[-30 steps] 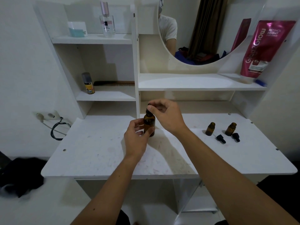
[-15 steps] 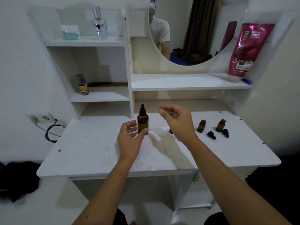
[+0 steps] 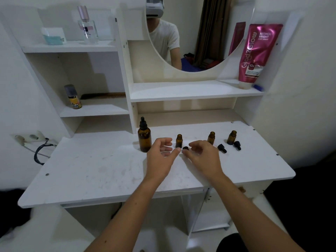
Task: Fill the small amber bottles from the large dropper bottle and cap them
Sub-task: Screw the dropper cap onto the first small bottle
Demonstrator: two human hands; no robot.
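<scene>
**Closing in on the nearest small bottle and its cap**

You are bringing both hands to the nearest small amber bottle (image 3: 179,140), which is standing upright and uncapped on the white table (image 3: 91,170), just right of the large dropper bottle (image 3: 144,137). Your left hand (image 3: 161,159) is hovering with fingers loosely spread, holding nothing, its fingertips just short of the bottle. Your right hand (image 3: 201,157) is reaching in with fingers slightly curled; its fingertips are right at the black cap (image 3: 185,148) lying in front of the bottle, but you are not yet pinching it as far as can be seen.

Two more small bottles (image 3: 211,138) (image 3: 231,137) are standing open further right, each with its own loose cap (image 3: 222,148) (image 3: 237,145) beside it. The large dropper bottle is standing closed, its dropper top in place.

The small bottle is probably light glass: stiff, smooth and easy to tip, so you are best steadying it low around the body with thumb and two fingers while the other hand works above. The cap looks small and likely to roll or skid; pinch it by its ridged collar, not the soft bulb, so it is not squeezed.
</scene>
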